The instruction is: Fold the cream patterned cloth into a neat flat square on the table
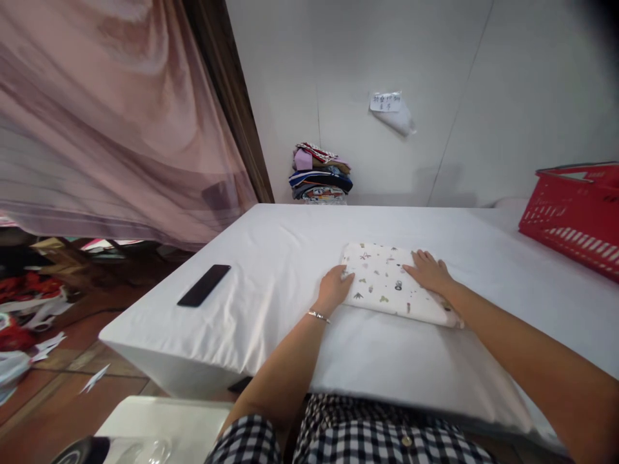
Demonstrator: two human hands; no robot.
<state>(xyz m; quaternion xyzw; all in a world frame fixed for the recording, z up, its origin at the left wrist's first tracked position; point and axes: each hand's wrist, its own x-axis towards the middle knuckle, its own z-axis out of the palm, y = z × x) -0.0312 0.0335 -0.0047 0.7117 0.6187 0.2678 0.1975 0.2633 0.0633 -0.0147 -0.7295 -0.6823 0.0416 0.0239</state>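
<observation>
A folded white cloth with small printed figures (387,283) lies on the white-covered table (271,309). My left hand (334,287) rests at the cloth's left edge, fingers curled down onto it. My right hand (428,270) lies flat on the cloth's right part, fingers stretched out and spread. A thin bracelet circles my left wrist.
A black phone (204,285) lies near the table's left edge. A red plastic basket (575,216) stands at the right. A stack of folded clothes (320,174) sits against the far wall. A pink curtain (111,116) hangs at the left, with clutter on the floor below.
</observation>
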